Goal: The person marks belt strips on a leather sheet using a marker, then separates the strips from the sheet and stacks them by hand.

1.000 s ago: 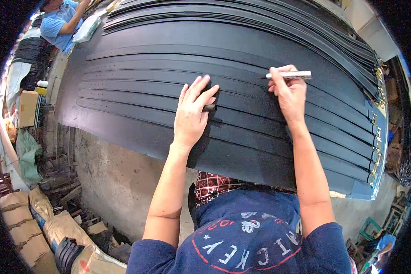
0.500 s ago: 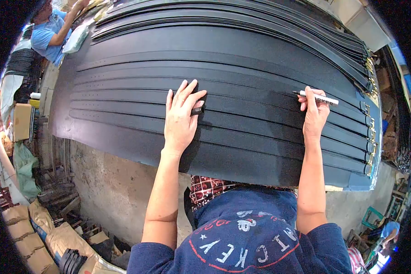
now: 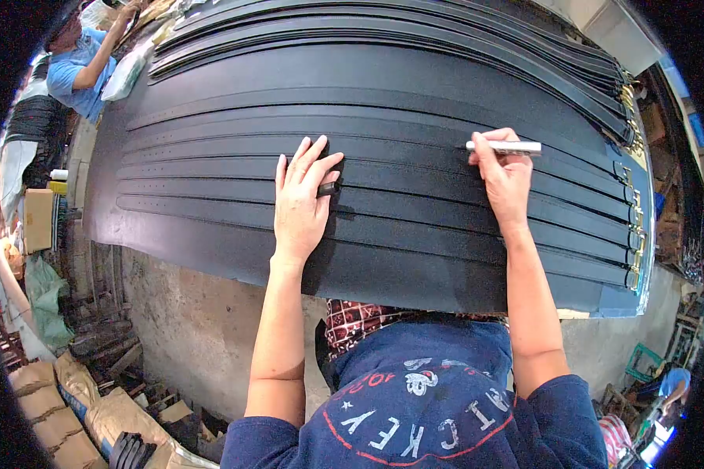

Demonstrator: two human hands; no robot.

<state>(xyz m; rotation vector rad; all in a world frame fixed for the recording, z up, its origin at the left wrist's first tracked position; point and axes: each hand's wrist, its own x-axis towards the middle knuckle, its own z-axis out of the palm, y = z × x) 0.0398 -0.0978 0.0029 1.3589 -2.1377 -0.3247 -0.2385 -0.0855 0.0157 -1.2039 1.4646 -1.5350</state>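
Several black belts [image 3: 414, 222] lie side by side on a dark sheet, gold buckles [image 3: 635, 234] at their right ends and punched holes at their left ends. My left hand [image 3: 303, 195] rests on the belts with its fingers stretched forward, a black marker cap [image 3: 330, 188] held by the thumb side of the hand. In my right hand [image 3: 505, 181] is a white marker [image 3: 516, 147], gripped between closed fingers just above the upper belts. The marker's tip points left; whether it touches a belt I cannot tell.
More black belts [image 3: 352, 33] are bunched along the table's far side. A person in a blue shirt [image 3: 78, 66] works at the far left corner. Cardboard boxes [image 3: 39, 220] and brown sacks [image 3: 117, 414] stand left; another person [image 3: 673, 383] is at lower right.
My right hand has moved left along the belts with the marker, which now lies more level. My left hand stays on the belts with the cap. The view has shifted slightly.
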